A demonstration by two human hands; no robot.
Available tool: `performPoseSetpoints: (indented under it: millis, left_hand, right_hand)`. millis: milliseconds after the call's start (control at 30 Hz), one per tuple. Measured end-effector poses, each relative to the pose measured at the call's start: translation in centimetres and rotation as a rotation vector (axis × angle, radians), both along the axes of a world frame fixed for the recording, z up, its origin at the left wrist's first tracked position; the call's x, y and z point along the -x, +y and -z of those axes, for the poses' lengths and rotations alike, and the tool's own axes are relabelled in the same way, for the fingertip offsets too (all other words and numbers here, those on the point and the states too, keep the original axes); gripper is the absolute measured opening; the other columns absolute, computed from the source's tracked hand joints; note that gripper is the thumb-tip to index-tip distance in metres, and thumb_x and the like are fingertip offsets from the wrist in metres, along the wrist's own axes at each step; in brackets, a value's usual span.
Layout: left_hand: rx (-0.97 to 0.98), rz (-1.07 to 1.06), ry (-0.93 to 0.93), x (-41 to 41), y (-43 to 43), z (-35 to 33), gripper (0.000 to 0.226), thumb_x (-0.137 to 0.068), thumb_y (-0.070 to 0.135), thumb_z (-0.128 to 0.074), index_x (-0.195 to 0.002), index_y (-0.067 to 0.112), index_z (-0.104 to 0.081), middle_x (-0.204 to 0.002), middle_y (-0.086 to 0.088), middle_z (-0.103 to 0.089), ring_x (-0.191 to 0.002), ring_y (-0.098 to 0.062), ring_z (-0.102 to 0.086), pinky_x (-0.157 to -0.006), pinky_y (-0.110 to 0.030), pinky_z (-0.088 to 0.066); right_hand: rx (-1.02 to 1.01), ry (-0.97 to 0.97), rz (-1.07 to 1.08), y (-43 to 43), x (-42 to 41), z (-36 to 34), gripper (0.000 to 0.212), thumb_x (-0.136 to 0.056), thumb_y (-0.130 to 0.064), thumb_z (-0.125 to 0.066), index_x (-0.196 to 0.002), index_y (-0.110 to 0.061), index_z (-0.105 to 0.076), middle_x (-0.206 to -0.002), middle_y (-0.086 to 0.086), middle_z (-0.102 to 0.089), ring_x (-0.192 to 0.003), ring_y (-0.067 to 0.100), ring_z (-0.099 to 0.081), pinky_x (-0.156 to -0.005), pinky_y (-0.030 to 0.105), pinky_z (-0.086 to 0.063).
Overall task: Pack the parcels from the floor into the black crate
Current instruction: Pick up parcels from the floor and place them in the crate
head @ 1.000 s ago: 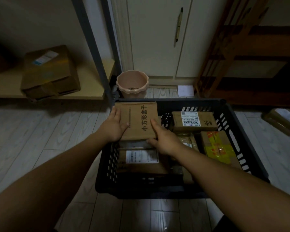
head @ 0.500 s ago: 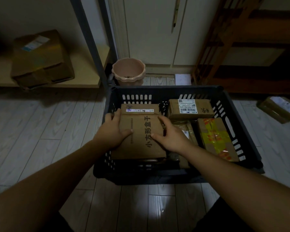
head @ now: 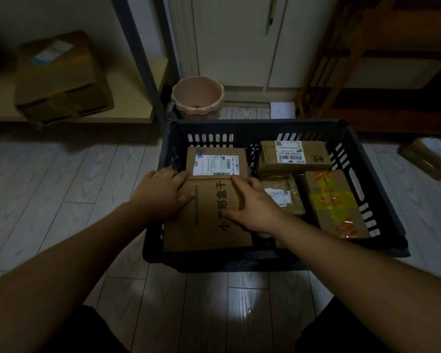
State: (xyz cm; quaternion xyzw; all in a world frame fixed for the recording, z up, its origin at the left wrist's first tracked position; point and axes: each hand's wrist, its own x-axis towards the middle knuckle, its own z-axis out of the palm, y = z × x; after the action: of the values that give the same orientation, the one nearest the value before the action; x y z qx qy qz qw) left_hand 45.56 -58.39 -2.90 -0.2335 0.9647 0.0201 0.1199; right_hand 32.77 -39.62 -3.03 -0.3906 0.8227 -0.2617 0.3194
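A black slotted crate [head: 252, 126] stands on the floor in front of me with several cardboard parcels inside. A flat brown box with printed black characters [head: 206, 220] lies in the crate's near left part. My left hand [head: 161, 194] rests on its left edge with straight fingers. My right hand [head: 252, 202] lies flat on its right side. Behind it sits a labelled box [head: 215, 163]. To the right lie a labelled parcel [head: 293, 155], a small taped parcel [head: 281, 193] and a parcel with yellow and orange tape [head: 334, 202].
One more parcel [head: 430, 156] lies on the floor at the right. A pink plastic pot [head: 197, 96] stands behind the crate. A large cardboard box [head: 59, 75] sits on a low shelf at the left. Wooden shelving [head: 354, 59] fills the back right.
The printed box went from held upright over the crate's far left to lying flat in its near left part. Both hands followed it down and now lie on top.
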Motion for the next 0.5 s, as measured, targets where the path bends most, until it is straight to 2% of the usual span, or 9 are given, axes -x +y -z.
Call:
performPoseSetpoints:
  millis: [67, 133, 200, 233, 300, 333, 367, 467, 500]
  left_hand:
    - [-0.031, -0.021, -0.014, 0.1, -0.3, 0.1, 0.069, -0.093, 0.058, -0.030, -0.149, 0.021, -0.017, -0.154, -0.008, -0.026, -0.144, -0.025, -0.019, -0.117, -0.047, -0.018]
    - [-0.103, -0.059, -0.021, -0.2, 0.0, 0.3, 0.083, -0.088, 0.066, -0.031, -0.151, 0.019, -0.004, -0.159, -0.005, -0.010, -0.147, -0.023, -0.005, -0.119, -0.047, -0.011]
    - [-0.124, -0.063, -0.021, -0.7, 0.3, 0.7, 0.101, -0.076, 0.080, -0.025, -0.150, 0.019, 0.005, -0.160, -0.004, 0.002, -0.147, -0.021, 0.003, -0.119, -0.047, -0.007]
    - [-0.120, -0.047, -0.028, -0.9, 0.4, 0.9, 0.107, -0.070, 0.084, -0.020, -0.150, 0.019, 0.007, -0.160, -0.003, 0.006, -0.147, -0.021, 0.005, -0.118, -0.047, -0.006]
    - [-0.111, -0.024, -0.032, -1.3, 0.4, 1.2, 0.110, -0.065, 0.085, -0.016, -0.150, 0.019, 0.008, -0.160, -0.004, 0.010, -0.147, -0.021, 0.007, -0.118, -0.046, -0.004]
    - [-0.108, -0.023, -0.025, -1.3, 0.4, 1.4, 0.108, -0.067, 0.082, -0.019, -0.150, 0.019, 0.008, -0.159, -0.005, 0.011, -0.147, -0.021, 0.007, -0.118, -0.045, -0.004]
    - [-0.103, -0.022, -0.019, -1.3, 0.3, 1.4, 0.105, -0.069, 0.080, -0.021, -0.150, 0.019, 0.008, -0.160, -0.005, 0.011, -0.147, -0.021, 0.007, -0.117, -0.044, -0.003]
    - [-0.072, -0.007, -0.020, -1.5, 0.5, 1.5, 0.107, -0.067, 0.082, -0.016, -0.150, 0.018, 0.006, -0.160, -0.005, 0.010, -0.147, -0.021, 0.007, -0.117, -0.045, -0.003]
    - [-0.067, -0.003, -0.024, -1.6, 0.6, 1.6, 0.109, -0.066, 0.083, -0.011, -0.150, 0.018, 0.006, -0.159, -0.006, 0.010, -0.147, -0.021, 0.007, -0.117, -0.046, -0.003]
  right_hand:
    - [-0.019, 0.003, -0.003, -0.1, -0.2, 0.0, 0.091, -0.084, -0.039, -0.069, -0.152, -0.030, -0.010, -0.152, 0.003, -0.015, -0.136, 0.025, -0.033, -0.108, 0.030, -0.031]
    - [-0.074, 0.037, -0.042, 0.0, -0.8, 0.3, 0.090, -0.087, -0.045, -0.063, -0.152, -0.031, -0.003, -0.157, 0.002, 0.003, -0.142, 0.028, -0.022, -0.113, 0.034, -0.026]
    - [-0.175, 0.205, -0.173, 0.3, -1.6, 0.9, 0.086, -0.089, -0.057, -0.050, -0.152, -0.034, 0.005, -0.156, 0.002, 0.027, -0.147, 0.033, 0.000, -0.118, 0.043, -0.014]
    - [-0.207, 0.337, -0.248, 0.4, -2.0, 1.4, 0.084, -0.090, -0.063, -0.042, -0.151, -0.033, 0.007, -0.154, 0.004, 0.032, -0.146, 0.034, 0.011, -0.119, 0.048, -0.007]
    - [-0.214, 0.549, -0.362, 0.1, -2.3, 2.0, 0.084, -0.084, -0.074, -0.022, -0.151, -0.033, 0.007, -0.156, 0.008, 0.028, -0.144, 0.034, 0.023, -0.118, 0.054, 0.002]
    - [-0.207, 0.583, -0.396, -0.3, -2.4, 2.1, 0.086, -0.080, -0.077, -0.014, -0.151, -0.033, 0.006, -0.158, 0.009, 0.024, -0.144, 0.034, 0.024, -0.118, 0.055, 0.003]
    - [-0.205, 0.570, -0.409, -0.6, -2.5, 2.1, 0.088, -0.078, -0.078, -0.013, -0.151, -0.034, 0.006, -0.158, 0.010, 0.021, -0.144, 0.034, 0.024, -0.117, 0.055, 0.002]
    - [-0.222, 0.508, -0.422, -0.9, -2.7, 2.5, 0.088, -0.083, -0.077, -0.026, -0.151, -0.033, 0.008, -0.158, 0.009, 0.023, -0.143, 0.033, 0.026, -0.117, 0.057, -0.001]
    - [-0.227, 0.526, -0.425, -0.8, -2.8, 2.6, 0.089, -0.080, -0.078, -0.022, -0.151, -0.033, 0.010, -0.158, 0.009, 0.023, -0.143, 0.034, 0.026, -0.117, 0.058, -0.002]
